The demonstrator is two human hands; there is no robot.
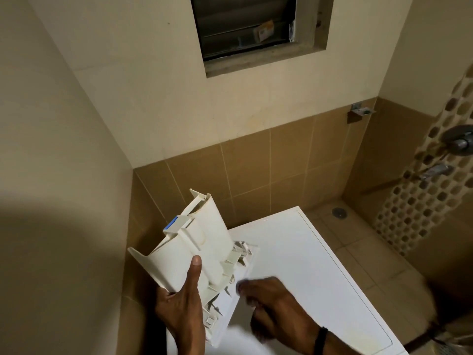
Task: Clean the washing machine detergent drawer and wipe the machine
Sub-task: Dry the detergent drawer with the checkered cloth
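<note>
Two hands: left hand [182, 310] grip clasps detergent drawer [204, 239]; right hand [271, 302] blurred, grip state unclear

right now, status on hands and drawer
Left hand grips detergent drawer, out, upended over washing machine. Right hand blurred beside it, grip unclear. Nothing blocking.

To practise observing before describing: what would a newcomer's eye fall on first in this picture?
First, the white plastic detergent drawer, held tilted at lower centre, gripped by the left hand. The blurred right hand is beside its front panel, above the white washing machine top. A dark louvred window sits high in the wall.
</note>
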